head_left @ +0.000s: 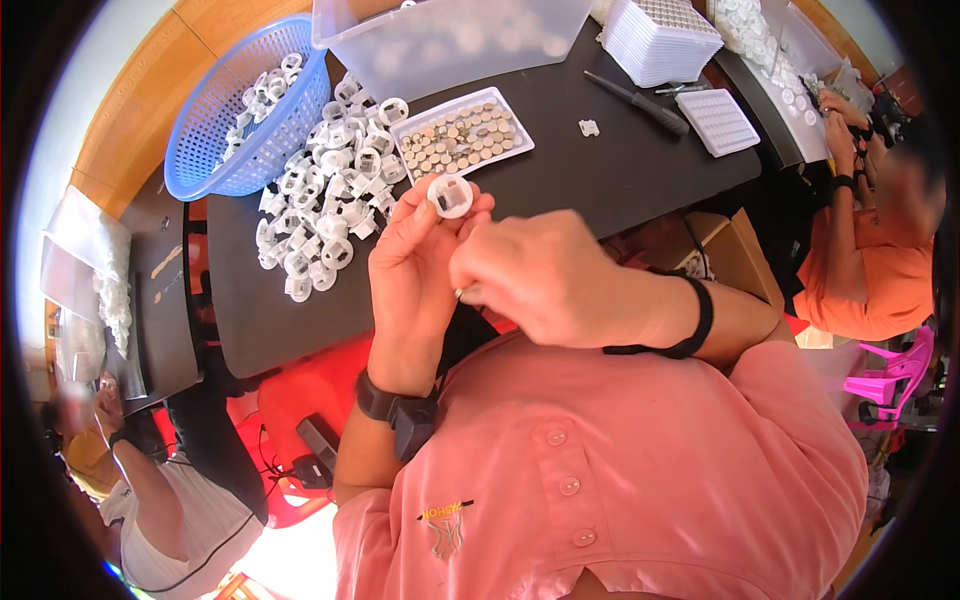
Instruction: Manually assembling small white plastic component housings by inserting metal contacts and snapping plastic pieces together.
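My left hand (418,265) is raised over the table's near edge, its thumb and fingers closed on a round white plastic housing (453,196) with a rectangular recess in its face. Beside it, my right hand (535,275) is closed in a pinch just below the housing. A tiny shiny edge shows at its fingertips, too small to name. Beyond my hands lies a white tray (522,148) of round silvery button cells (455,140). To its left spreads a heap of similar white plastic housings (335,180).
A blue plastic basket (190,160) holds more housings. Farther back stand a translucent bin (450,50) and stacked white trays (660,50). A screwdriver (640,103), a white grid tray (717,122) and a small white piece (589,128) lie right. Other people sit at both sides.
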Motion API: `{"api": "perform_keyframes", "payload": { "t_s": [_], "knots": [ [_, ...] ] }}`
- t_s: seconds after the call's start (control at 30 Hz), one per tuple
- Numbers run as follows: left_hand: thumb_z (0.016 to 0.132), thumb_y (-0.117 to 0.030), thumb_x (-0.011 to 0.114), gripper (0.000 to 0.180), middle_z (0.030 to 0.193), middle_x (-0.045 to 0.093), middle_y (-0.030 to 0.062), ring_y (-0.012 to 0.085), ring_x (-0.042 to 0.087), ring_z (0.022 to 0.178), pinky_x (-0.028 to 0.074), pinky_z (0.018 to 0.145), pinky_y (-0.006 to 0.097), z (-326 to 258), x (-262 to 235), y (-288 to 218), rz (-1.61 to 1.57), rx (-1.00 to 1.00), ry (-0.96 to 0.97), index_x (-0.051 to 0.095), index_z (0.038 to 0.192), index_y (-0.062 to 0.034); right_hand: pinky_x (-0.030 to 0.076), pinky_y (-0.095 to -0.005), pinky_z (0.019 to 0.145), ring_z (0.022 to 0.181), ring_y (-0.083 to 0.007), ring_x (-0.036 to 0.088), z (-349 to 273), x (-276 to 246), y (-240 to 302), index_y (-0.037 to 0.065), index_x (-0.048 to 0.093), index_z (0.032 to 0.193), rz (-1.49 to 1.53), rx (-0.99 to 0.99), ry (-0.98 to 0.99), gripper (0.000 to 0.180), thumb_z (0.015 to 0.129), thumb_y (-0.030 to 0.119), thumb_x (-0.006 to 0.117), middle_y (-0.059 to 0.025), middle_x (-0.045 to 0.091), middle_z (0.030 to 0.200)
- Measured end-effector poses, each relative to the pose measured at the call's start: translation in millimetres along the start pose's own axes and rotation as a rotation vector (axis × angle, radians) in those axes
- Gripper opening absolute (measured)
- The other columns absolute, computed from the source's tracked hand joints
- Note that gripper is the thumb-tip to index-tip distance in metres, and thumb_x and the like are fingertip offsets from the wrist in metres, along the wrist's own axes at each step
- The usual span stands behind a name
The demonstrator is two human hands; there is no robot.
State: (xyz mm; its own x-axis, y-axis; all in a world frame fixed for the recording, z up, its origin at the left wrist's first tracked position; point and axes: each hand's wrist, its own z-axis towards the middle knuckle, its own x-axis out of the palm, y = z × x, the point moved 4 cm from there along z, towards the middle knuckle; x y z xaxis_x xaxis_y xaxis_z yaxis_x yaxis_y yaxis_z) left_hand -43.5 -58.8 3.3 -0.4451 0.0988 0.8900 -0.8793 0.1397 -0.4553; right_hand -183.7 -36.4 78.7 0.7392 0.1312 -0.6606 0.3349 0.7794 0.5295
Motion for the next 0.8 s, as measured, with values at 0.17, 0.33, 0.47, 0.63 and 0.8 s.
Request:
{"api": "perform_keyframes", "payload": {
  "t_s": [0.17, 0.33, 0.47, 0.63, 0.8],
  "knots": [
    [0.097, -0.019, 0.062, 0.028, 0.114, 0.063, 0.0173, 0.0334, 0.060, 0.109, 0.052, 0.094, 0.045, 3.9, 11.5, -4.0, 0.049, 0.033, -0.058, 0.059, 0.121, -0.0042, 0.049, -0.0364, 0.052, 0.064, -0.0241, 0.062, -0.2, 27.1, -1.9, 0.011, 0.059, 0.089, 0.028, -0.123, -0.063, 0.017, 0.079, 0.004, 0.070, -0.0020, 0.059, 0.075],
    [0.097, -0.019, 0.062, 0.033, 0.115, 0.062, 0.0173, 0.0302, 0.060, 0.104, 0.052, 0.092, 0.043, 3.7, 8.4, -6.5, -0.013, 0.044, 0.002, 0.056, 0.125, -0.0029, 0.049, -0.0345, 0.051, 0.068, -0.0230, 0.061, -4.5, 28.7, 7.0, 0.009, 0.059, 0.085, -0.064, -0.230, -0.109, 0.017, 0.073, 0.003, 0.070, -0.0045, 0.057, 0.079],
    [0.096, -0.018, 0.063, 0.038, 0.115, 0.062, 0.0164, 0.0276, 0.061, 0.103, 0.051, 0.091, 0.041, 3.4, 3.1, -6.1, -0.012, 0.018, 0.050, 0.053, 0.129, -0.0015, 0.050, -0.0342, 0.054, 0.071, -0.0248, 0.060, -7.0, 28.6, 13.1, 0.006, 0.062, 0.083, -0.010, -0.325, -0.075, 0.017, 0.069, 0.001, 0.069, -0.0073, 0.057, 0.081],
    [0.094, -0.013, 0.065, 0.034, 0.114, 0.065, 0.0158, 0.0260, 0.063, 0.102, 0.051, 0.090, 0.039, -2.9, 3.2, -5.5, 0.074, 0.060, 0.005, 0.057, 0.125, 0.0002, 0.053, -0.0370, 0.066, 0.079, -0.0294, 0.064, -0.5, -0.9, 3.3, 0.005, 0.065, 0.092, -0.016, -0.284, -0.273, 0.021, 0.074, -0.002, 0.071, -0.0102, 0.063, 0.092],
    [0.092, -0.004, 0.067, 0.026, 0.110, 0.068, 0.0154, 0.0246, 0.065, 0.097, 0.053, 0.084, 0.038, -7.5, 1.6, -9.8, 0.121, 0.113, 0.045, 0.064, 0.117, 0.0023, 0.050, -0.0341, 0.058, 0.066, -0.0255, 0.061, 17.0, -13.1, -19.9, 0.005, 0.061, 0.088, 0.187, -0.123, -0.364, 0.017, 0.078, -0.008, 0.065, -0.0078, 0.058, 0.080]
  ]
}}
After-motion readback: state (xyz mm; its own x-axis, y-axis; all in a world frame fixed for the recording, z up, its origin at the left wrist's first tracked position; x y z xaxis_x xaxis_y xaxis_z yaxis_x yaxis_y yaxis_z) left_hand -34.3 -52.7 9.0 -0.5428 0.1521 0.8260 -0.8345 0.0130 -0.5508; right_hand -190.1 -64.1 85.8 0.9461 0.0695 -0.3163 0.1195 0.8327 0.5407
